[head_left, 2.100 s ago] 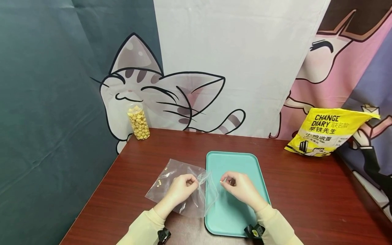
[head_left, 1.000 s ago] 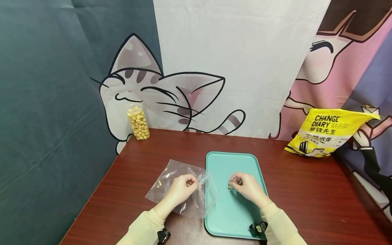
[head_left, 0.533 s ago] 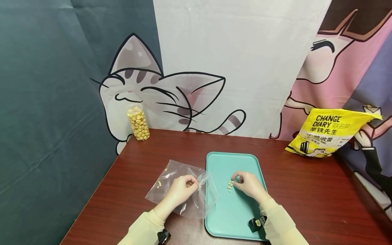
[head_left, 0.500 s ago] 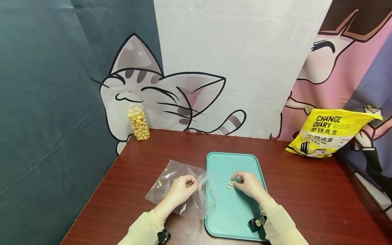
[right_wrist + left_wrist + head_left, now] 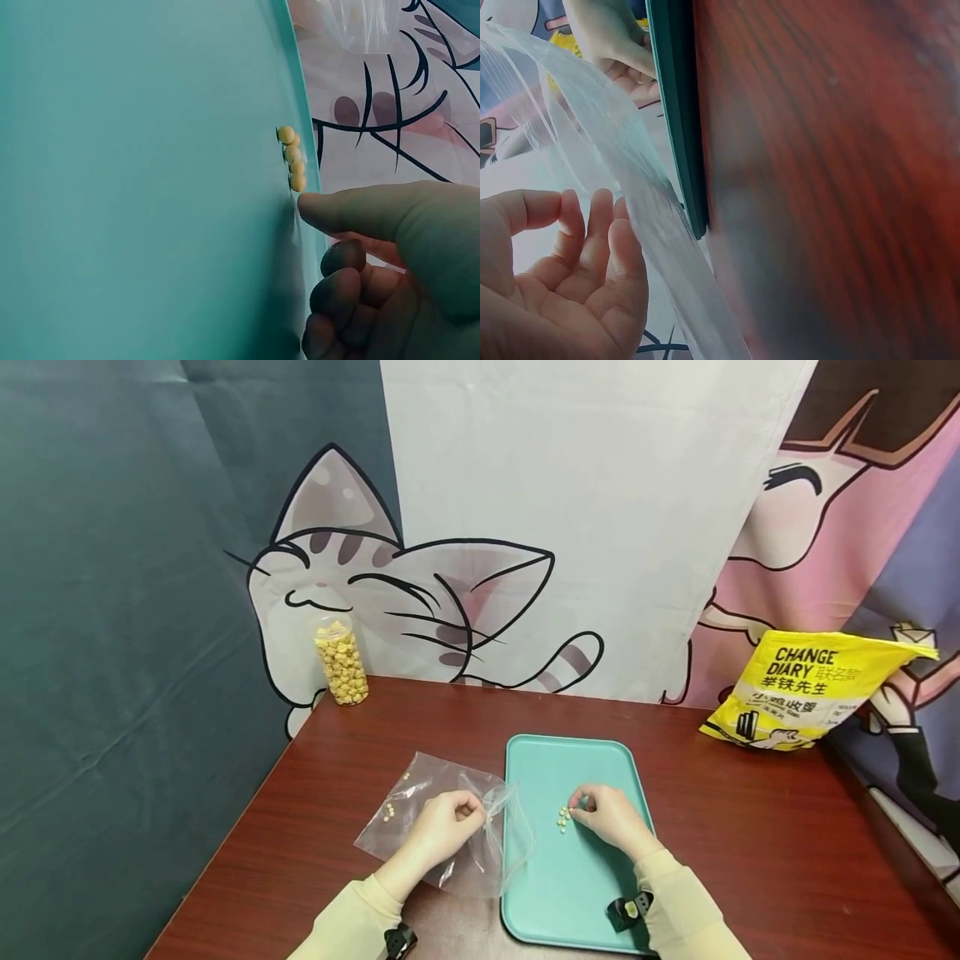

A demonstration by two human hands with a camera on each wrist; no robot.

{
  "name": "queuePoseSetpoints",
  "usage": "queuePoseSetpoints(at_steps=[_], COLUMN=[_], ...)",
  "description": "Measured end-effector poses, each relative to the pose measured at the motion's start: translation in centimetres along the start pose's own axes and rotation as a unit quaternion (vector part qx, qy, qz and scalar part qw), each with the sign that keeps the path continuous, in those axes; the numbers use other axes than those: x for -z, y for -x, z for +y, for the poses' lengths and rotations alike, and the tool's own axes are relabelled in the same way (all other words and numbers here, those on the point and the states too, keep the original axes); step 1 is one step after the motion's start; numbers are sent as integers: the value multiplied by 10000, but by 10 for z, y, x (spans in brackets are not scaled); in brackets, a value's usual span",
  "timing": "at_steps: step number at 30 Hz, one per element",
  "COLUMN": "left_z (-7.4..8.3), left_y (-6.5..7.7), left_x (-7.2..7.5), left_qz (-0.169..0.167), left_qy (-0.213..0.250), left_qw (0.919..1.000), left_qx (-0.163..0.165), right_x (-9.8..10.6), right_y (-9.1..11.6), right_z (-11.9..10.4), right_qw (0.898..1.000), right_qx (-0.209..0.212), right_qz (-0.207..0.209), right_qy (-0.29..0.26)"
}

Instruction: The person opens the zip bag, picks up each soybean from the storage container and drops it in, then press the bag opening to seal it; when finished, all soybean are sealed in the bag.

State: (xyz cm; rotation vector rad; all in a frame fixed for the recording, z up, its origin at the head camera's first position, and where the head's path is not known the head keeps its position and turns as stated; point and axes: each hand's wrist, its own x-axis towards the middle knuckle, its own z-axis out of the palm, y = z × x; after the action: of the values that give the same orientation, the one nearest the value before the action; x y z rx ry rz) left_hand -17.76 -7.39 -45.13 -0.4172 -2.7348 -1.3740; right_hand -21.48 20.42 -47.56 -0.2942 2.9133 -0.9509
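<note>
My left hand [image 5: 447, 821] pinches the gathered rim of a clear plastic bag [image 5: 420, 777] between thumb and fingers. The bag lies on the table, its mouth overlapping a turquoise tray [image 5: 536, 918]. A few pale yellow soybeans [image 5: 389, 811] show inside its far left part. On the tray sits a small cluster of soybeans [image 5: 562, 818], close together in the right wrist view. My right hand [image 5: 609, 814] is right beside them, thumb and index tips nearly together at the cluster's edge. Whether a bean is between those tips I cannot tell. Its other fingers are curled.
A clear jar of popcorn [image 5: 342, 667] stands at the back left corner of the brown table [image 5: 720, 852]. At the back right leans a yellow snack bag [image 5: 806, 689]. A cartoon-printed cloth [image 5: 600, 527] hangs behind the table.
My right hand moved right, away from the bag's mouth, to the soybeans on the tray, and its thumb and index have drawn closer. The left hand keeps its hold on the bag.
</note>
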Motion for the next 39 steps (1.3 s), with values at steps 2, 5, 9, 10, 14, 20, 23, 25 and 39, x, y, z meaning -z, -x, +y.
queuePoseSetpoints(at_steps=[2, 5, 9, 10, 14, 20, 23, 25, 39], left_z=[0, 0, 0, 0, 1, 1, 2, 1, 2], left_y=[0, -1, -2, -2, -2, -3, -3, -2, 0], left_x=[0, 0, 0, 0, 0, 0, 0, 0, 0], left_qz=[4, -2, -30, -35, -41, -17, -19, -24, -12], left_qy=[-3, -9, -22, -21, 3, 4, 3, 0, 15], left_qw=[10000, 10000, 10000, 10000, 10000, 10000, 10000, 10000, 10000], left_qx=[-3, -15, -25, -27, -12, -23, -41, -45, -16], right_x=[1, 2, 3, 3, 2, 1, 0, -2, -9], right_y=[1, 5, 9, 10, 14, 19, 21, 23, 27], right_z=[-1, -3, -10, -13, -24, -43, -52, -58, -66], right_qw=[10000, 9999, 9991, 9988, 9962, 9862, 9816, 9794, 9795], right_qx=[-39, 21, 235, 298, 635, 1272, 1566, 1725, 1752], right_qz=[46, 167, 343, 377, 575, 909, 894, 812, 283], right_qy=[-12, -39, -65, -65, -168, -552, -633, -663, -948])
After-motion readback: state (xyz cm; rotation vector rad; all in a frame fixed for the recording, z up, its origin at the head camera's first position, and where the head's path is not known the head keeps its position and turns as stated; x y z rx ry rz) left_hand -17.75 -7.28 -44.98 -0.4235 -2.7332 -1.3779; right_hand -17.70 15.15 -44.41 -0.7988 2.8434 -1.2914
